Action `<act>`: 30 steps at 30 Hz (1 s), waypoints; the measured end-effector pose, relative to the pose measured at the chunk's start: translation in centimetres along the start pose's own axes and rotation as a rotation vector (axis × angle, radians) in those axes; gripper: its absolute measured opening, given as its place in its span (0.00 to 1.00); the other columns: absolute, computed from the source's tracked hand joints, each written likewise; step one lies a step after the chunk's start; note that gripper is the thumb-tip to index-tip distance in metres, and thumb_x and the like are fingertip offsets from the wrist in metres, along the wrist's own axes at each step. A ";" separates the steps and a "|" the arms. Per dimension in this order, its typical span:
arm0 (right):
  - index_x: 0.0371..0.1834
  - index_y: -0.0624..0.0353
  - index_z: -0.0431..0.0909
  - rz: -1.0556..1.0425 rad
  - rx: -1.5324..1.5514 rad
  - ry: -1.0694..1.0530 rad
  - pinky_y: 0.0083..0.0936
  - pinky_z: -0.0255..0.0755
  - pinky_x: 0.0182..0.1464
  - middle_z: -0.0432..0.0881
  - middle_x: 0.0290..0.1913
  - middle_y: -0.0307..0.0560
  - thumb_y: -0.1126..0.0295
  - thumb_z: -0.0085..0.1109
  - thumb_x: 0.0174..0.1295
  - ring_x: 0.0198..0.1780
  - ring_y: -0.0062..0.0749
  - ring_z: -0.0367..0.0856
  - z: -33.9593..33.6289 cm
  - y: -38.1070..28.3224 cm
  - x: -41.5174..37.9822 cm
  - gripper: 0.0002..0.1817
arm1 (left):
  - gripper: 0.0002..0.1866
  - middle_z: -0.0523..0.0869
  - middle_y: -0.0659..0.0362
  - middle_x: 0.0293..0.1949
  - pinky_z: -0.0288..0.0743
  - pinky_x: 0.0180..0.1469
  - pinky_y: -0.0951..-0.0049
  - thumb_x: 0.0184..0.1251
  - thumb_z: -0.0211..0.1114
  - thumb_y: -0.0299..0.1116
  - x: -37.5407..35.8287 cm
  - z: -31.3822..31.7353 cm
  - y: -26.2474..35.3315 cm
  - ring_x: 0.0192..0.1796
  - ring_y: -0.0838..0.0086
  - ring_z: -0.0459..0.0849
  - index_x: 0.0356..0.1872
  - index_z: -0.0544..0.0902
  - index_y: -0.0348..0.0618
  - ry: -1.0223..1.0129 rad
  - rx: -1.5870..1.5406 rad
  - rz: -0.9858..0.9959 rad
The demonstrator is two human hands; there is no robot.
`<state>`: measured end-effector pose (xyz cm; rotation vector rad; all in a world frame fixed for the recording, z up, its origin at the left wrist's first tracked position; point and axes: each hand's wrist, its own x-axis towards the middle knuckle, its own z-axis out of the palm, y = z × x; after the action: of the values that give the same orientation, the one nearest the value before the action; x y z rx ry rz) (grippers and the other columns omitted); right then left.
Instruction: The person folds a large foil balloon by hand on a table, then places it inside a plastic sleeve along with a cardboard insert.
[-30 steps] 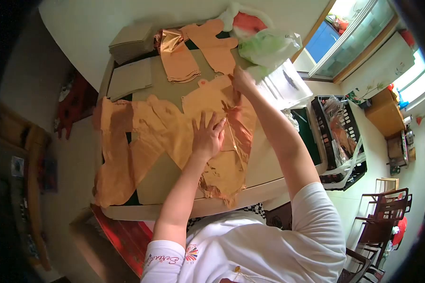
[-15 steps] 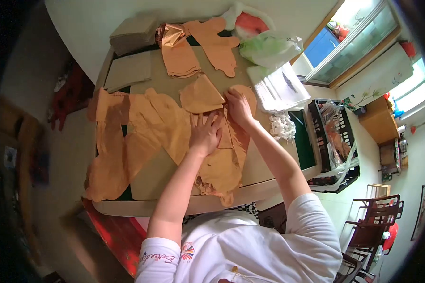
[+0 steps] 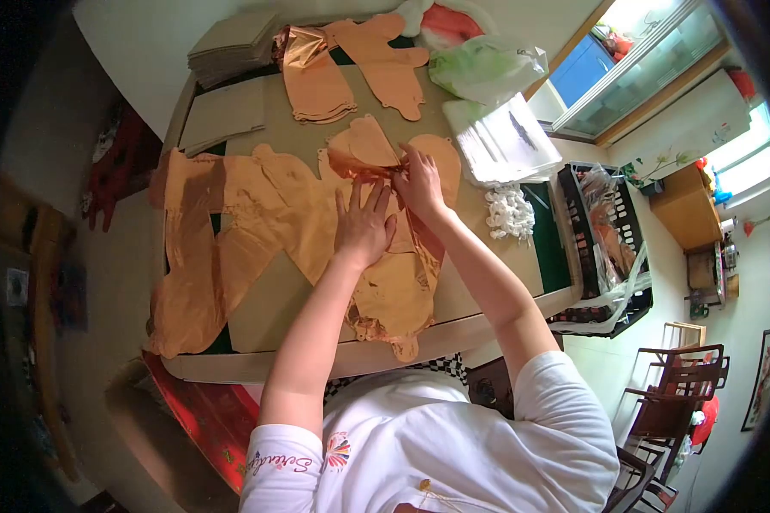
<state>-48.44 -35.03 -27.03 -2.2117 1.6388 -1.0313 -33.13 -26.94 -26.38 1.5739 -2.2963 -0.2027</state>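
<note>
Copper-coloured foil sheet (image 3: 393, 295) lies on the table before me, its upper part folded over. My left hand (image 3: 364, 227) rests flat on it with fingers spread. At the fold, my right hand (image 3: 420, 181) pinches the foil's edge with bent fingers, and a shiny crease shows beside the fingertips. To the left, a larger spread foil piece (image 3: 269, 209) touches this one. Two more foil shapes lie at the back, a layered one (image 3: 318, 90) and a single-looking one (image 3: 389, 73).
Cardboard sheets (image 3: 231, 50) are stacked at the back left. On the right are clear plastic bags (image 3: 505, 141), a green-white bag (image 3: 483, 68), a white coiled bundle (image 3: 510, 213) and a black crate (image 3: 580, 248) holding plastic and foil. The table's front edge (image 3: 248, 366) is near my body.
The foil's folded top has lifted and creased, showing a shiny surface beside my right fingers. My right hand has closed in on that edge. The whole view has shifted slightly.
</note>
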 end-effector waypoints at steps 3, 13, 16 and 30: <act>0.58 0.58 0.72 0.109 0.082 -0.045 0.41 0.74 0.47 0.79 0.46 0.58 0.73 0.60 0.58 0.44 0.53 0.79 1.3 -0.1 1.0 0.23 | 0.29 0.62 0.55 0.73 0.44 0.72 0.36 0.71 0.51 0.44 0.0 0.1 0.0 0.77 0.51 0.49 0.70 0.65 0.42 -0.008 0.004 0.000; 0.61 0.58 0.74 -0.066 -0.105 -0.033 0.46 0.60 0.68 0.74 0.63 0.55 0.75 0.51 0.61 0.66 0.50 0.68 -1.5 1.2 -1.5 0.23 | 0.30 0.62 0.56 0.74 0.43 0.73 0.38 0.72 0.50 0.47 0.0 0.3 -0.2 0.78 0.51 0.48 0.71 0.64 0.43 -0.001 0.037 -0.003; 0.67 0.58 0.70 -0.138 -0.109 -0.150 0.48 0.49 0.75 0.70 0.68 0.53 0.77 0.49 0.61 0.72 0.48 0.62 -1.8 0.4 -3.0 0.27 | 0.30 0.62 0.56 0.74 0.42 0.74 0.38 0.72 0.50 0.47 0.0 0.3 -0.1 0.77 0.51 0.49 0.70 0.65 0.42 0.000 0.019 -0.006; 0.67 0.61 0.68 -0.217 -0.198 -0.231 0.48 0.49 0.75 0.69 0.68 0.53 0.73 0.50 0.61 0.72 0.43 0.62 -2.0 -1.3 -4.3 0.28 | 0.29 0.64 0.56 0.72 0.42 0.74 0.40 0.69 0.55 0.43 0.0 0.3 -0.1 0.77 0.55 0.53 0.68 0.68 0.43 0.034 -0.017 -0.015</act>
<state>-49.33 -30.26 -26.62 -2.5727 1.4817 -0.6495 -33.18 -27.02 -26.67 1.5751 -2.2514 -0.1968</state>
